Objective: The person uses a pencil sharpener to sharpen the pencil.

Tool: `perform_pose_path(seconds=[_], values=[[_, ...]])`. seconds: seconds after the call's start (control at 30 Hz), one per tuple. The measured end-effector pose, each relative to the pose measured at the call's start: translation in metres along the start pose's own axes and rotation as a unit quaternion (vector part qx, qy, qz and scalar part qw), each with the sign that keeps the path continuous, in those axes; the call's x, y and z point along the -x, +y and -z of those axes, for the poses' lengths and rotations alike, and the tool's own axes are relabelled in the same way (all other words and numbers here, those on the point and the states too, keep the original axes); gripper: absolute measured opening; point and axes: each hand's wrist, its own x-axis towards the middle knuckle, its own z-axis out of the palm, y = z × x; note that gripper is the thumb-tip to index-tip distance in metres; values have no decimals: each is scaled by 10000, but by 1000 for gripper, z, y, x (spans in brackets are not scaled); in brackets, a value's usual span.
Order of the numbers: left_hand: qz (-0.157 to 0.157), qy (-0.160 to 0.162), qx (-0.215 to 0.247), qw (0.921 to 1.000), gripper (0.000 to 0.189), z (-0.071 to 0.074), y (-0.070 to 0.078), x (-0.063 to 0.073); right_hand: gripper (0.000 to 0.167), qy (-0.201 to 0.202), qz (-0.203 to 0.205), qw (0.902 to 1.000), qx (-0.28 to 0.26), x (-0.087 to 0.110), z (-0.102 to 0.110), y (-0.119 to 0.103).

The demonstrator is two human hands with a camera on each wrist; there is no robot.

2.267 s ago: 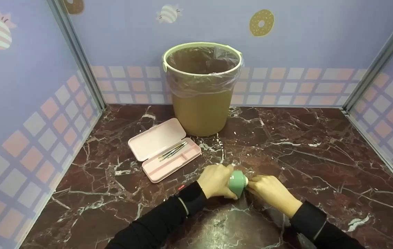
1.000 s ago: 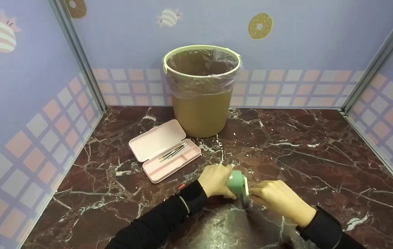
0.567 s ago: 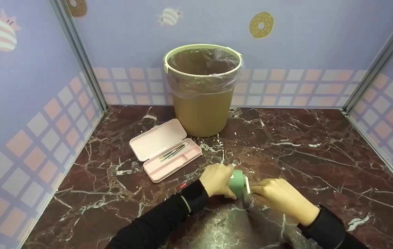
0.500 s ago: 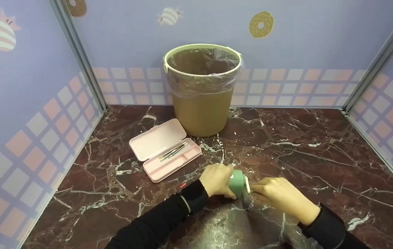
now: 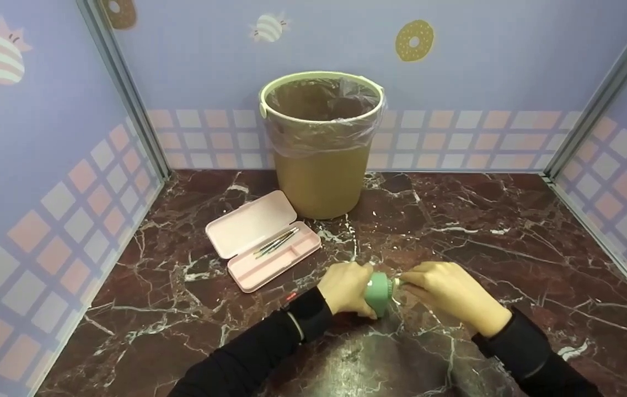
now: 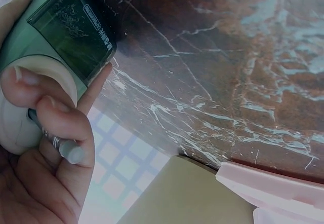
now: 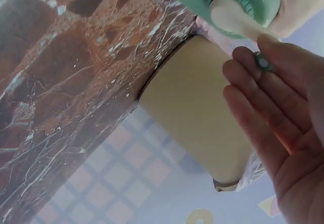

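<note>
Near the table's middle stands a green hand-crank pencil sharpener (image 5: 378,295). My left hand (image 5: 346,286) grips it from the left. In the left wrist view a patterned pencil (image 6: 72,151) points out of the sharpener's pale round front, pinched among the left fingers; its other end is hidden inside. The dark clear window (image 6: 73,29) holds some shavings. On the opposite side, my right hand (image 5: 445,286) pinches the knob of the cream crank (image 7: 230,16) between thumb and fingers; the knob's green end (image 7: 262,62) shows in the right wrist view.
A pink pencil case (image 5: 274,267) lies with its lid raised, several patterned pencils (image 5: 277,242) inside. Behind it stands a tan bin (image 5: 321,176) lined with a clear bag. Small pale crumbs dot the marbled table (image 5: 484,242). Printed panels close off the back and sides.
The crank has turned, its knob end going from low on the sharpener's side to higher up. My right hand has risen with it. The left hand and sharpener stay put.
</note>
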Motion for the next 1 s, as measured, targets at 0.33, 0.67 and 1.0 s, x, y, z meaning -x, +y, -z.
perform_pose_path(seconds=[0.33,0.67,1.0], values=[[-11,-135,-112,9998,69,-1,-1,-1,8,-84,-238,9997,-14,-8,-9,15],[-100,-100,-154,9998,71,-1,-2,-2,13,-405,-577,9975,-81,-14,-20,27],[-111,-177,-182,9996,73,-1,-2,-3,5,-676,-547,9962,-111,-15,-35,31]])
